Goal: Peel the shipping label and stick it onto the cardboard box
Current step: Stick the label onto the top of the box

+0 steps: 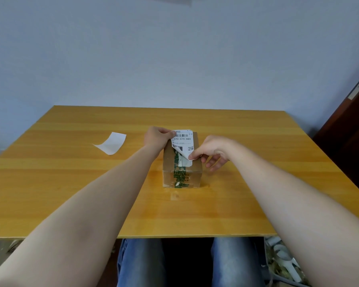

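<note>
Desk (pixel 71 183) carries the cardboard box (pixel 181 162) at centre. Shipping label (pixel 182 139) lies over its top: thin, limp, tacky. Your left hand (pixel 157 137) pinches the 11 o'clock corner, your right hand (pixel 212 151) the curled 5 o'clock corner. Keep each grip at edges.

Plain office-like room: wooden table (pixel 71 183), bare pale wall (pixel 174 48), dark door (pixel 352 129) at right.

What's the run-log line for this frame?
stage: placing label | left hand: pinches label far corner | right hand: pinches near corner, curled up | box: on table | backing sheet: discarded left
</note>
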### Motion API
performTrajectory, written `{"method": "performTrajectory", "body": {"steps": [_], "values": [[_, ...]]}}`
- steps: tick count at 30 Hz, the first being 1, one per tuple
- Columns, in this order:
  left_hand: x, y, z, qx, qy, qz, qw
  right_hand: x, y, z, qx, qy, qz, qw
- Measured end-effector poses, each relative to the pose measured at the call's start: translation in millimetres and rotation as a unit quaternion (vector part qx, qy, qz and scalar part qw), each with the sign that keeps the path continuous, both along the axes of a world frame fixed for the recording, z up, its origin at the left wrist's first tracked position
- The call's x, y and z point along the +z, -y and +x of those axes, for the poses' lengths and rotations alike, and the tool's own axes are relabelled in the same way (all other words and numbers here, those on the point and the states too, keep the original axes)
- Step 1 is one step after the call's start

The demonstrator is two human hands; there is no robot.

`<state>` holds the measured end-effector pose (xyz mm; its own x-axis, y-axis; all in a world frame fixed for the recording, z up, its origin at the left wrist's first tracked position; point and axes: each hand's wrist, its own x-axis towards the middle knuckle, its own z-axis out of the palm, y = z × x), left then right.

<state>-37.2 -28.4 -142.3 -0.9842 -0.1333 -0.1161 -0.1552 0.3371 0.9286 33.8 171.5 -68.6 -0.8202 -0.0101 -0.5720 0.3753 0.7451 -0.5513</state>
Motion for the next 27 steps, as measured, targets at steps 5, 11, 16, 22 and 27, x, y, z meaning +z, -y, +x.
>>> {"method": "performTrajectory", "body": {"steps": [5, 11, 16, 22, 27], "values": [[-1, -1, 2, 0.007, -0.002, -0.009, 1.000, -1, 0, 0, 0.003, -0.005, 0.010, 1.000], [3, -2, 5, 0.007, -0.004, -0.030, 1.000, 0, 1, 0, 0.010, -0.008, 0.021, 1.000], [5, -4, 10, 0.001, -0.010, -0.035, 0.999, 1, 2, 1, 0.014, -0.012, 0.031, 0.999], [7, -2, 21, -0.005, -0.010, 0.011, 1.000, 2, -1, 3, 0.017, -0.008, 0.038, 0.999], [8, -1, 29, -0.009, -0.007, 0.021, 1.000, -2, -10, 6, 0.012, -0.005, 0.025, 1.000]]}}
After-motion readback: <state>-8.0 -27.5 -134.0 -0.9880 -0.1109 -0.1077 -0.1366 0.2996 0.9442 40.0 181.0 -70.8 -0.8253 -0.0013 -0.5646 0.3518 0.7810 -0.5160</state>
